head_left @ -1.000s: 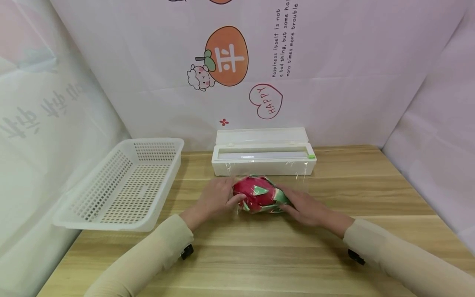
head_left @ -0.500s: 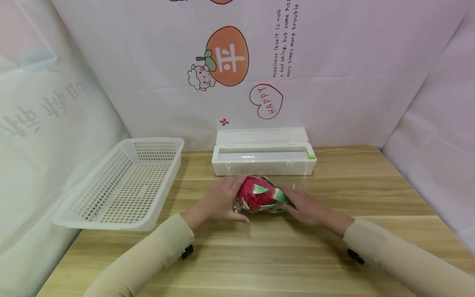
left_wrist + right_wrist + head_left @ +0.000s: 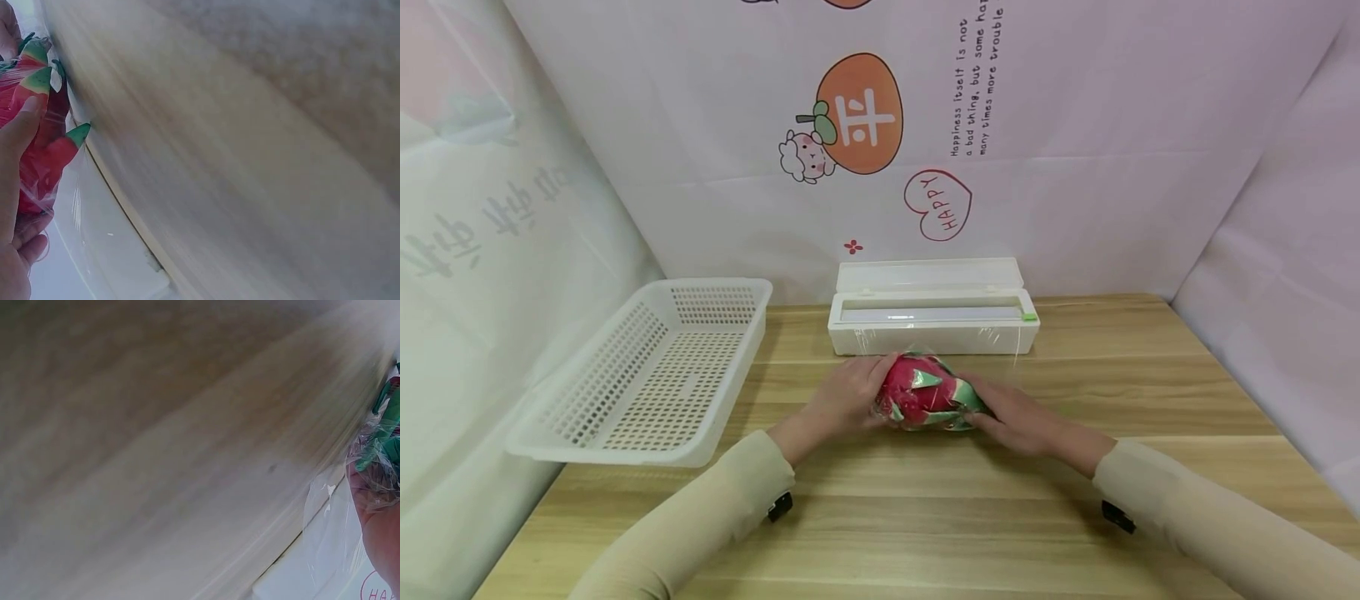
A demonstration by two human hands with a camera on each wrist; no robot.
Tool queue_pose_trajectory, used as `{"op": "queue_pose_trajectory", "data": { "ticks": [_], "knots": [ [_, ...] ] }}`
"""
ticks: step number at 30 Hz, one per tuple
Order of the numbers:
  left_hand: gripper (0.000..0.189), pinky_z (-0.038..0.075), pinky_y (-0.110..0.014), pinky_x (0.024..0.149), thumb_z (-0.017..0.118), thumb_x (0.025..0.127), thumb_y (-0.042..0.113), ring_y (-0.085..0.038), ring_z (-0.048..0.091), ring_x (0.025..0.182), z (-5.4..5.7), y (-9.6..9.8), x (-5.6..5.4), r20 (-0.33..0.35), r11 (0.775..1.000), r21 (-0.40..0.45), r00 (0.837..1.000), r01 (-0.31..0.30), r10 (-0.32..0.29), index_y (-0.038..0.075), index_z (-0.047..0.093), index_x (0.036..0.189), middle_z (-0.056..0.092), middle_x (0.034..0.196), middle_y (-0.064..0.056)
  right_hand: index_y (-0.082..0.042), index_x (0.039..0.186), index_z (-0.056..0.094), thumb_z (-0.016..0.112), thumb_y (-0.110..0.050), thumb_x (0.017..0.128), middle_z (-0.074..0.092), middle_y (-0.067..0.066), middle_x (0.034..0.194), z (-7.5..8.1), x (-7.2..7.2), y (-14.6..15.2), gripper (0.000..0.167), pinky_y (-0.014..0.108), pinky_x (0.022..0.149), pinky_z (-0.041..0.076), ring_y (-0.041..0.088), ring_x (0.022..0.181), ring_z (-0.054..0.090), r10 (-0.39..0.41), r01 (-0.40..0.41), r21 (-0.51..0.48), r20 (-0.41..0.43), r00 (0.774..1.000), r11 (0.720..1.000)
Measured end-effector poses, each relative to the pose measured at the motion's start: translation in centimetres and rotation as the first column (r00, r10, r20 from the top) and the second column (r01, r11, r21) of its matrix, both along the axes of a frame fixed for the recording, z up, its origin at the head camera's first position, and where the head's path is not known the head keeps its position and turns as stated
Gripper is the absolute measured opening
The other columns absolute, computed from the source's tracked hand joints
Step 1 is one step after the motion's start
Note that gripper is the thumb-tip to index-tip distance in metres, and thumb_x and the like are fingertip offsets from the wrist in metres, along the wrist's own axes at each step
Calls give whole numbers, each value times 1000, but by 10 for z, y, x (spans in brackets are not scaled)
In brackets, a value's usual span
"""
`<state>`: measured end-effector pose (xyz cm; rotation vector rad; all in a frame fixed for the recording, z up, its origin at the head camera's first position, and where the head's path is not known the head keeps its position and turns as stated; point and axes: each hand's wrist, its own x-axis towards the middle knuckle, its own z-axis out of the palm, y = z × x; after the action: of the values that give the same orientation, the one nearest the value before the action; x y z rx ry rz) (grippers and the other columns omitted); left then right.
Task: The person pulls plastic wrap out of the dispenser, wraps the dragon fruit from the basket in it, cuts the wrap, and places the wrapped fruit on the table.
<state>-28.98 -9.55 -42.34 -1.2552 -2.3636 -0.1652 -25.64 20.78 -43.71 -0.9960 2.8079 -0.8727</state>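
Note:
A red dragon fruit (image 3: pixel 923 398) with green-tipped scales lies between the two hands, covered in clear cling film. My left hand (image 3: pixel 844 397) grips its left end; in the left wrist view the thumb (image 3: pixel 24 125) presses on the red skin and the curled fingertips (image 3: pixel 34 244) show underneath. Around the green right end, my right hand (image 3: pixel 1018 418) holds the fruit, fingers behind and thumb in front. Crumpled film (image 3: pixel 381 478) bunches at that hand in the right wrist view, and a loose clear sheet (image 3: pixel 322 512) hangs out beside it.
Just behind the fruit stands a white cling film box (image 3: pixel 931 338) with its lid raised and a green slider at the right end of its bar. A white perforated basket (image 3: pixel 698 454) is on the left. White printed cloth (image 3: pixel 1075 192) encloses the wooden table (image 3: pixel 925 525).
My left hand has shifted further over the fruit's left end; its thumb swung out from the fruit and came back in. The right hand and the fruit stay in place.

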Motion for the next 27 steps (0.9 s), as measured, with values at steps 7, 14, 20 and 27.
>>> {"op": "queue_pose_trajectory", "data": {
  "ticks": [7, 14, 20, 27],
  "knots": [
    [98, 47, -41, 96, 87, 67, 45, -30, 59, 108, -1, 0, -1, 4, 999, 34, 1000, 20, -20, -4, 42, 138, 60, 119, -17, -12, 151, 29, 50, -33, 101, 50, 11, 138, 2, 0, 0, 58, 51, 99, 42, 27, 122, 50, 10, -10, -9, 26, 1000, 1000],
    [98, 47, -41, 97, 86, 67, 48, -30, 59, 110, 0, -2, -3, 36, 1000, 15, 999, 9, -9, -5, 42, 138, 60, 121, -18, -13, 151, 30, 50, -36, 101, 53, 5, 134, 4, 0, 0, 59, 47, 101, 42, 20, 119, 50, 4, -3, -18, 74, 997, 1000],
    [94, 46, -41, 98, 85, 70, 45, -30, 59, 110, 4, -2, -1, 71, 1000, 11, 997, 12, -13, -5, 43, 137, 60, 122, -18, -8, 149, 32, 50, -36, 101, 54, 9, 132, 5, 0, 1, 59, 48, 100, 41, 23, 118, 51, 11, -10, -10, 52, 999, 1000],
    [90, 43, -40, 101, 84, 73, 42, -29, 56, 115, 4, -4, -2, 154, 1000, 3, 988, 5, -5, -1, 41, 140, 58, 126, -16, -8, 150, 31, 48, -38, 102, 52, 12, 135, 4, -1, 0, 59, 51, 103, 38, 29, 125, 48, -10, 10, 7, 63, 998, 1000]
  ]
}}
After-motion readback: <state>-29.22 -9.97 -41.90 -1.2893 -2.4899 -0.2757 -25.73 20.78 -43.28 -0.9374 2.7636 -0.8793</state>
